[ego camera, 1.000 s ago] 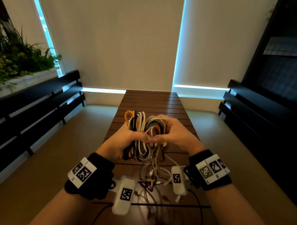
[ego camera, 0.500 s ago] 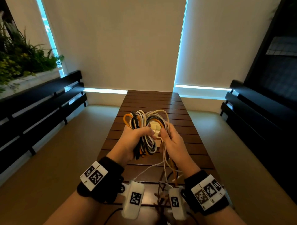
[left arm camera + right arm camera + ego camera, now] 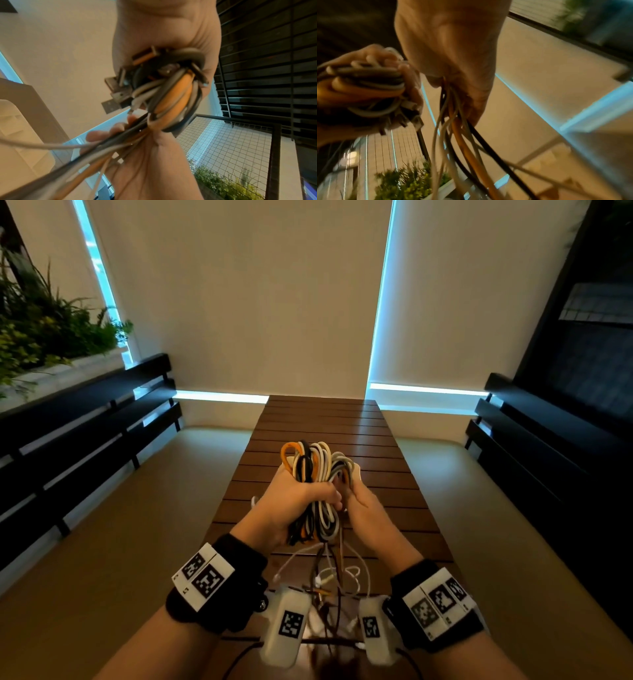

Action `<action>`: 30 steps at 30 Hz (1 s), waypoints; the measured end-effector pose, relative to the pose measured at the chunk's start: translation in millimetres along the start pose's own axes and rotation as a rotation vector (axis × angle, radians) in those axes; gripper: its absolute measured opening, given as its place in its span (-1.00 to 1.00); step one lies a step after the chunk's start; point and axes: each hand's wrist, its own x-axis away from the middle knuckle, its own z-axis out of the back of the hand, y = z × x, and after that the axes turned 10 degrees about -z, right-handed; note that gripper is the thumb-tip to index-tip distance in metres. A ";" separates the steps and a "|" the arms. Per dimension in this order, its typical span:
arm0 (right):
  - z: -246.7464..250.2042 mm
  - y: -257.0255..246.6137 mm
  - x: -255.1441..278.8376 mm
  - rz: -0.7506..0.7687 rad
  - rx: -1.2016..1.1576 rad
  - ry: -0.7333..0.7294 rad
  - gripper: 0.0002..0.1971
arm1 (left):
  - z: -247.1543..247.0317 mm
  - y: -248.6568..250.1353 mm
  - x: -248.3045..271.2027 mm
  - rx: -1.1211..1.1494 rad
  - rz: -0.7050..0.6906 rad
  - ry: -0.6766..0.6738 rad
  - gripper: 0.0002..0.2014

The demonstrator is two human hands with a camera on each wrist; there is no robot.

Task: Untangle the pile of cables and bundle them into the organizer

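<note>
- The left hand point(image 3: 291, 505) is clamped round the middle of the coiled cables point(image 3: 317, 470), fingers curled tight over orange, black, white and grey loops. A second ago it held the same coil lower and nearer the body; now the fist is raised and pushed further out over the slatted wooden table point(image 3: 387, 470).
- The coil looks tighter than before: the loops stand up in a narrow fan above the fist, and the left wrist view shows plug ends point(image 3: 118, 93) jutting from the packed turns.
- Below the fist, loose tails point(image 3: 329, 573) hang towards the table, a few stray ends lying on the wood.
- The right hand point(image 3: 363, 505) has dropped from the top of the loops to the side of the bundle. Its fingers are closed on the hanging strands, which the right wrist view shows running out under the palm point(image 3: 453, 94).
- To my eye, that means gathering is nearly finished and the tails are next to be drawn in.
- I can't see any organizer, so the bundle remains in the hands, above the table.
</note>
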 end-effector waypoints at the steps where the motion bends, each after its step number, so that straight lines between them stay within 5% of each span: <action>1: -1.3 2.1 1.0 -0.055 -0.095 -0.037 -0.77 | 0.3 -0.6 -0.4 0.001 -0.004 0.000 -0.83; 6: -10.6 8.7 -2.2 -0.046 -0.184 0.100 -0.80 | 0.3 -8.5 -3.9 -0.043 -0.071 0.084 -0.84; 9: -10.7 -1.7 4.0 -0.053 -0.277 0.063 -0.74 | 1.9 -14.3 -8.5 -0.105 -0.123 0.132 -0.79; 11: -10.4 -4.2 5.6 -0.032 -0.327 0.048 -0.59 | 3.6 -19.8 -11.2 -0.156 -0.162 0.150 -0.77; 14: -15.6 -2.6 2.2 0.029 -0.086 0.096 -0.15 | 3.7 -28.1 -13.7 -0.124 -0.182 0.168 -0.81; 21: -14.4 -2.1 6.5 0.053 0.141 0.061 0.04 | -6.0 -43.9 -17.3 -0.028 -0.184 0.212 -0.47; 25: -22.6 6.5 9.8 0.032 0.139 0.057 0.27 | -12.5 -46.0 -15.9 -0.077 -0.175 0.155 -0.70; 30: -29.1 7.4 19.5 -0.055 0.314 0.063 0.48 | -11.4 -54.3 -14.8 -0.085 -0.096 0.181 -0.54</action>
